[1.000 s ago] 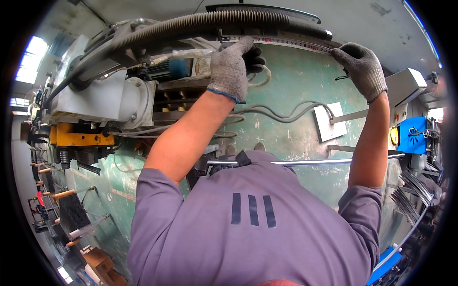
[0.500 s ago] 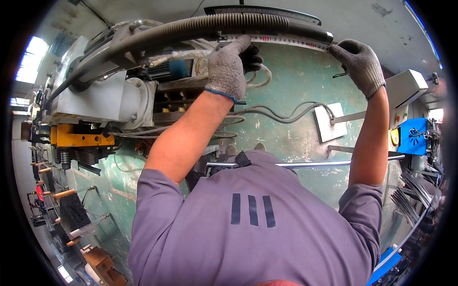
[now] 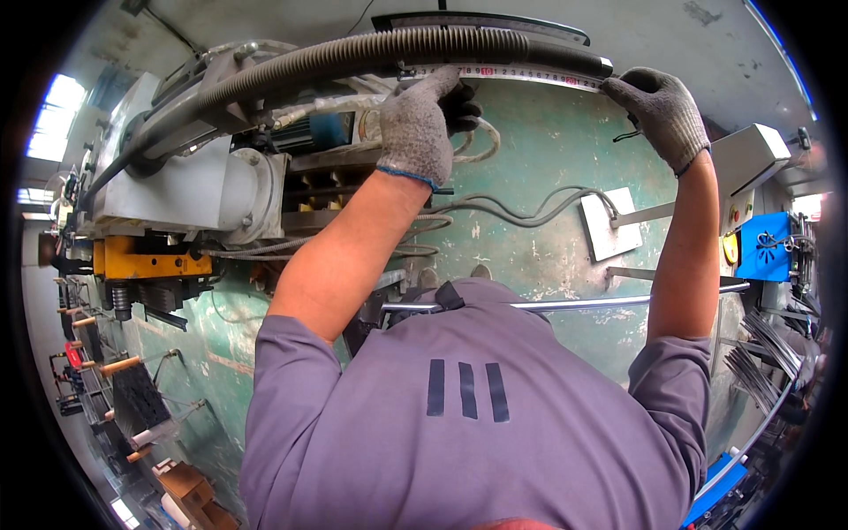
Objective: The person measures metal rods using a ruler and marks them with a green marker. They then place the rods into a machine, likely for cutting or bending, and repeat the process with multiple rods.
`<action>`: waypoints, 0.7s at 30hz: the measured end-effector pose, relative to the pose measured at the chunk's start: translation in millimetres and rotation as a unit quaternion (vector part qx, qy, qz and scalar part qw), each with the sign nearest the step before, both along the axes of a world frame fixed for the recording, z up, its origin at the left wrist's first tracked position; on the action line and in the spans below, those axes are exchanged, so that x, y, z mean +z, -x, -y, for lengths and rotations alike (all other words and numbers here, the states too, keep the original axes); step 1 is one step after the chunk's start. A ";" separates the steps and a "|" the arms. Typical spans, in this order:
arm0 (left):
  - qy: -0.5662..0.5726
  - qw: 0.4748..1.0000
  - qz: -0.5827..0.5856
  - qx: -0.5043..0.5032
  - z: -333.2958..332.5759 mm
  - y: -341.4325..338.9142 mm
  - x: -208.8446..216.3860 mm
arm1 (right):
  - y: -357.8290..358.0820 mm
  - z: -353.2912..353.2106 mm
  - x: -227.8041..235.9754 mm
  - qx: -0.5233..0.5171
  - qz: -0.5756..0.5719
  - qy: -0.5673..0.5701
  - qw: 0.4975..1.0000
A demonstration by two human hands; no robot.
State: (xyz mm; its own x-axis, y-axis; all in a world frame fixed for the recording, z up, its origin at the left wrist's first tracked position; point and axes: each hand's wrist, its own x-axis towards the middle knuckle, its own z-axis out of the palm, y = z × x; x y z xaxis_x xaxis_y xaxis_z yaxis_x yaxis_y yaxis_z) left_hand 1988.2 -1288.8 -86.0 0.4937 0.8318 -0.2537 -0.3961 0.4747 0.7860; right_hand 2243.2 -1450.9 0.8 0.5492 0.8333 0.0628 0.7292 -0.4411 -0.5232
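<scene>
A long dark ribbed tube [image 3: 433, 40] with a smooth right end spans the upper part of the view. Just below it, a white tape measure blade [image 3: 521, 74] with black and red markings is stretched along the tube's right half. My left hand [image 3: 417, 125], in a grey knit glove, is closed on the blade near the middle, thumb along its edge; part of its fingers is hidden behind the palm. At the blade's right end, by the tube's tip, my gloved right hand [image 3: 661, 110] pinches it between thumb and fingers. A short dark strap hangs beside that hand.
To the left stands a grey machine [image 3: 177, 190] with a yellow block [image 3: 150, 256] and a blue motor [image 3: 322, 131]. Grey cables [image 3: 521, 216] run over the green floor to a white base plate [image 3: 609, 225]. A chrome rail [image 3: 601, 304] crosses before my body. Metal rods [image 3: 755, 375] lie at right.
</scene>
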 end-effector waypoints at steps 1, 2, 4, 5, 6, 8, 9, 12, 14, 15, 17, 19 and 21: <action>-0.001 1.000 0.001 -0.001 -0.6 0.4 -1.0 | -0.1 -0.4 -0.1 0.000 -0.001 0.000 1.000; -0.002 1.000 0.001 -0.002 -1.0 0.7 -1.5 | -0.1 -0.7 0.1 0.000 0.000 0.002 1.000; -0.003 1.000 -0.001 -0.001 -0.9 0.5 -1.5 | 0.1 -0.7 0.9 -0.002 0.002 0.005 1.000; -0.003 1.000 -0.001 -0.001 -0.8 0.3 -1.5 | -0.1 -0.5 1.1 -0.002 0.005 0.006 1.000; -0.003 1.000 0.000 -0.002 -0.9 0.1 -1.6 | -0.3 -0.4 1.1 -0.003 0.007 0.007 1.000; -0.003 1.000 0.001 -0.003 -1.1 0.2 -2.1 | -1.8 -0.9 -0.3 -0.001 0.007 0.005 1.000; -0.003 1.000 0.001 -0.003 -1.5 0.0 -2.4 | -3.4 -1.0 -1.9 0.001 0.005 0.003 1.000; -0.004 1.000 0.000 -0.002 -2.5 -0.3 -3.5 | -0.6 -1.8 -1.5 0.003 0.007 -0.002 1.000; -0.005 1.000 0.000 -0.003 -1.9 -0.2 -2.5 | 1.0 -2.1 -0.1 0.002 0.010 -0.002 1.000; -0.005 1.000 -0.001 -0.001 -2.0 -0.4 -2.6 | 1.0 -2.2 0.2 0.001 0.011 -0.001 1.000; -0.005 1.000 -0.002 0.004 -2.1 -0.6 -3.2 | 0.3 -2.0 0.4 0.001 0.010 0.003 1.000; -0.004 1.000 -0.003 0.003 -2.5 -0.9 -3.5 | -2.0 -1.8 -0.1 0.001 0.006 0.008 1.000; -0.003 1.000 -0.005 0.004 -2.6 -1.1 -3.8 | -2.4 -2.0 -0.8 0.001 0.009 0.007 1.000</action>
State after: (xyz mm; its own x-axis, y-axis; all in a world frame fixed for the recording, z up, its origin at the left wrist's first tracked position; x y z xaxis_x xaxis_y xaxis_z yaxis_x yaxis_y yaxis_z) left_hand 1989.3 -1286.1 -89.8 0.4850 0.8371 -0.2530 -0.3920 0.4667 0.7928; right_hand 2245.5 -1448.9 0.0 0.5471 0.8348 0.0612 0.7389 -0.4474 -0.5039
